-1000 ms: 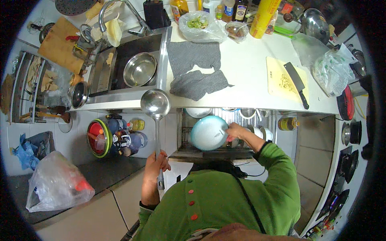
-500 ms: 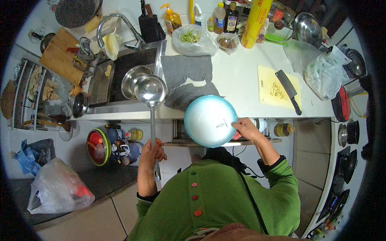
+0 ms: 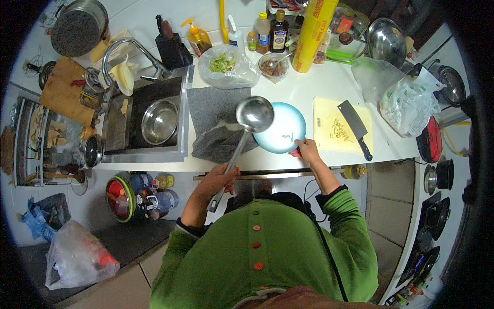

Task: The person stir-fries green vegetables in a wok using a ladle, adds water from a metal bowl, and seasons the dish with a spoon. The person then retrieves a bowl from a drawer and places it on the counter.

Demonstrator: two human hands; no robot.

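1. A person in a green buttoned top stands at a white counter (image 3: pixel 309 87), seen from above.
2. The left hand (image 3: pixel 218 180) is clenched around the long handle of a steel ladle (image 3: pixel 246 133); this grip sits low on the handle, close to the body.
3. The ladle slants up and away from the person, and its round bowl hangs over the left edge of a pale blue plate (image 3: pixel 280 134).
4. The right hand (image 3: pixel 306 150) grasps the near rim of the blue plate, fingers closed on the edge. The plate sits at the front of the counter; whether it rests flat or is slightly lifted cannot be told.
5. Just left of the plate lie two grey cloths (image 3: pixel 218 126), partly under the ladle's handle.
6. Just right of the plate is a pale yellow cutting board (image 3: pixel 334 121) carrying chopped bits and a cleaver (image 3: pixel 355 126) with a black handle.
7. Behind the plate, toward the wall, stand a clear bag of chopped greens (image 3: pixel 226 64), a small bowl (image 3: pixel 272 67), several bottles and a yellow roll (image 3: pixel 311 33).
8. Far left of the plate is a sink (image 3: pixel 149 123) holding a steel bowl (image 3: pixel 158 121), with a tap above it.
9. Right of the cutting board lies a printed plastic bag (image 3: pixel 409 105).
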